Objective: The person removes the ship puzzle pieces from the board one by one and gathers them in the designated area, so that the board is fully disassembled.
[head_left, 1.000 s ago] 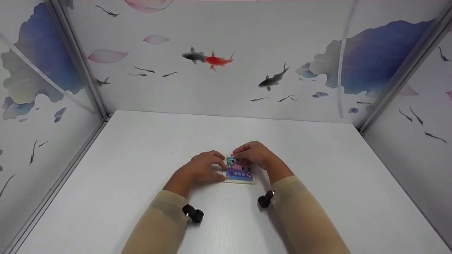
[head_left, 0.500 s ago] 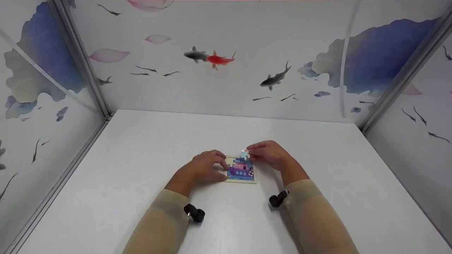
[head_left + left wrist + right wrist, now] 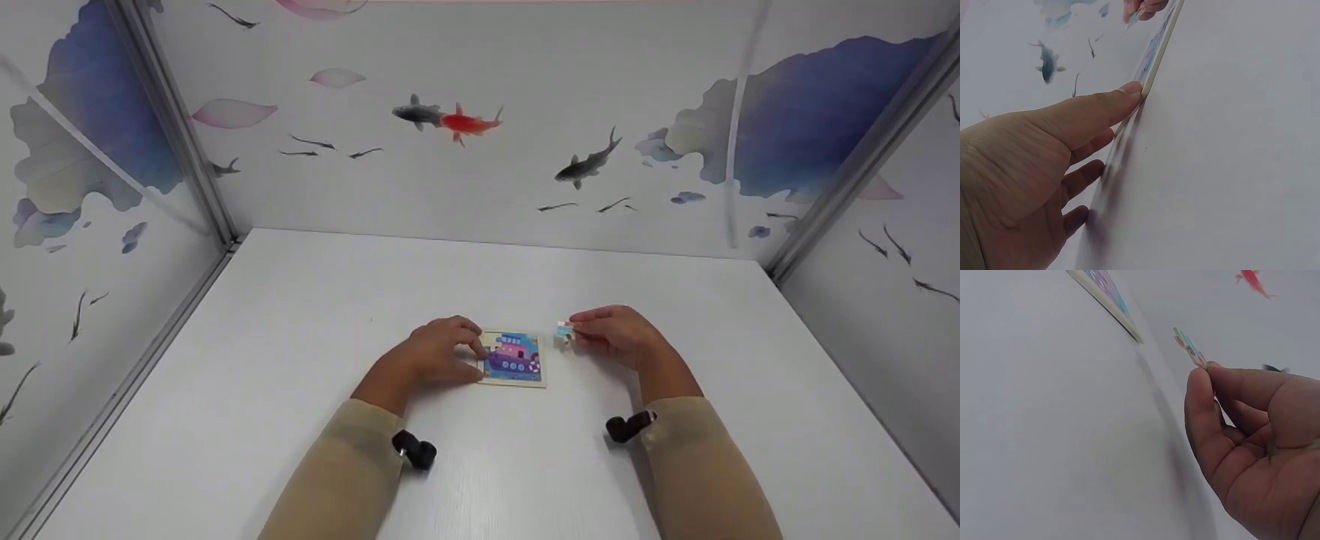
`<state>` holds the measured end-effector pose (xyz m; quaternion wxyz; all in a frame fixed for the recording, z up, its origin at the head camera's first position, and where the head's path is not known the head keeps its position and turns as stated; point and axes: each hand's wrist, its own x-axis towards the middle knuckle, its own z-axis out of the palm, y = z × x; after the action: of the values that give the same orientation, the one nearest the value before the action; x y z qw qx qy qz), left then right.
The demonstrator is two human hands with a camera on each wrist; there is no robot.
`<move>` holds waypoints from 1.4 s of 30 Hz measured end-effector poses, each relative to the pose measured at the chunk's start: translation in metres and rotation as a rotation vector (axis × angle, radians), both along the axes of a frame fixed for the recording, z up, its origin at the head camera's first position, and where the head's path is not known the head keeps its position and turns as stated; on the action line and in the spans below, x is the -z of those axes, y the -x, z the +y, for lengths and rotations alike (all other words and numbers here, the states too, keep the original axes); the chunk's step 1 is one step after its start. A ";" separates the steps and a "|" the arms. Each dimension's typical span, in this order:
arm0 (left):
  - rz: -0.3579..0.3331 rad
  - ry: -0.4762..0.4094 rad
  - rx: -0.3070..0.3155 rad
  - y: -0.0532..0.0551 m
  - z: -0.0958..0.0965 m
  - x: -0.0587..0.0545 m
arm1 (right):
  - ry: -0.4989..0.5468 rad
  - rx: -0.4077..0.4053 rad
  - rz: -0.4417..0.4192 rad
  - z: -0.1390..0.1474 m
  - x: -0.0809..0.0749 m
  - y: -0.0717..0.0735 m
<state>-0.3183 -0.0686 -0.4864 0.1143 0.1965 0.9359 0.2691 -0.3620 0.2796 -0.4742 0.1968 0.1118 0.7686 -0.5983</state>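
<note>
A small jigsaw puzzle board [image 3: 513, 358] with a pale frame lies on the white table, showing a pink and purple ship on blue. My left hand [image 3: 442, 351] rests at the board's left side, thumb [image 3: 1129, 90] and fingertips touching the frame, the other fingers loosely bent toward the table. To the right of the board, my right hand [image 3: 616, 334] pinches a small puzzle piece [image 3: 564, 332] between thumb and forefinger. The piece is light blue with white and red bits. In the right wrist view the puzzle piece [image 3: 1189, 347] is seen nearly edge-on, raised above the table.
White panels painted with fish and leaves [image 3: 450, 120] enclose the table [image 3: 360, 292] at the back and both sides. Grey metal posts [image 3: 176, 127] stand at the rear corners. A small black device [image 3: 414, 450] is fixed at each sleeve cuff.
My right hand has lifted off the board's top and moved right with the puzzle piece, uncovering the ship picture. My left hand has stayed at the board's left edge.
</note>
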 end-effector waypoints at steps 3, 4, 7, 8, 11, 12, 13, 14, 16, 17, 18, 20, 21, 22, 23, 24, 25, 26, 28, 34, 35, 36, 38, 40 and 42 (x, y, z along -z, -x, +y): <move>0.005 -0.009 0.009 0.001 -0.001 0.000 | -0.007 0.003 0.008 0.006 0.002 0.001; 0.008 -0.013 0.016 0.001 -0.002 0.000 | -0.005 0.008 0.012 0.007 0.002 0.001; 0.015 -0.019 0.033 0.001 -0.003 0.000 | -0.017 0.017 0.022 0.010 0.005 0.002; 0.012 -0.021 0.035 0.001 -0.003 -0.001 | -0.025 0.018 0.027 0.010 0.005 0.003; 0.004 -0.021 0.031 -0.001 -0.003 -0.001 | -0.061 0.040 0.031 0.011 0.007 0.005; 0.001 -0.023 0.028 -0.002 -0.003 -0.002 | -0.072 0.044 0.036 0.011 0.008 0.006; -0.004 -0.021 0.024 -0.002 -0.002 -0.002 | -0.087 0.044 0.042 0.012 0.009 0.007; -0.008 -0.018 0.019 -0.003 -0.002 -0.003 | -0.100 0.046 0.045 0.012 0.009 0.009; -0.009 -0.017 0.023 -0.004 -0.002 -0.004 | -0.127 0.049 0.051 0.011 0.011 0.011; -0.010 -0.018 0.021 -0.003 -0.002 -0.004 | -0.132 0.049 0.054 0.011 0.011 0.012; -0.012 -0.018 0.019 -0.003 -0.002 -0.004 | -0.136 0.048 0.056 0.011 0.011 0.013; -0.015 -0.018 0.017 -0.003 -0.003 -0.003 | -0.143 0.047 0.051 0.011 0.011 0.015; -0.017 -0.019 0.017 -0.002 -0.003 -0.003 | -0.141 0.050 0.048 0.010 0.011 0.016; -0.020 -0.017 0.012 -0.002 -0.003 -0.002 | -0.134 0.051 0.047 0.010 0.010 0.017; -0.022 -0.015 0.006 -0.001 -0.003 -0.002 | -0.131 0.052 0.046 0.010 0.010 0.018; -0.024 -0.017 0.005 -0.001 -0.002 -0.001 | -0.132 0.052 0.045 0.010 0.011 0.018; -0.023 -0.015 0.004 -0.001 -0.002 -0.001 | -0.132 0.052 0.045 0.010 0.011 0.019; -0.022 -0.016 0.002 -0.001 -0.002 -0.001 | -0.127 0.056 0.044 0.011 0.011 0.020; -0.018 -0.016 0.001 -0.001 -0.001 -0.001 | -0.132 0.063 0.043 0.011 0.011 0.022; 0.001 -0.020 0.016 -0.001 -0.001 -0.002 | -0.086 0.096 0.028 0.011 0.013 0.023; 0.005 -0.020 0.024 -0.001 -0.002 -0.002 | -0.070 0.103 0.028 0.011 0.014 0.023; 0.010 -0.020 0.032 0.000 -0.002 -0.002 | -0.054 0.109 0.028 0.011 0.014 0.024; 0.019 -0.020 0.046 0.000 -0.002 -0.002 | -0.034 0.116 0.027 0.011 0.014 0.024; 0.022 -0.021 0.053 0.000 -0.003 -0.002 | -0.038 0.114 0.029 0.010 0.015 0.024; 0.022 -0.018 0.053 0.000 -0.003 -0.002 | -0.048 0.119 0.027 0.010 0.015 0.025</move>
<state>-0.3186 -0.0716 -0.4840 0.1092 0.2254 0.9291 0.2723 -0.3867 0.2894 -0.4894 0.1478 0.1537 0.7774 -0.5917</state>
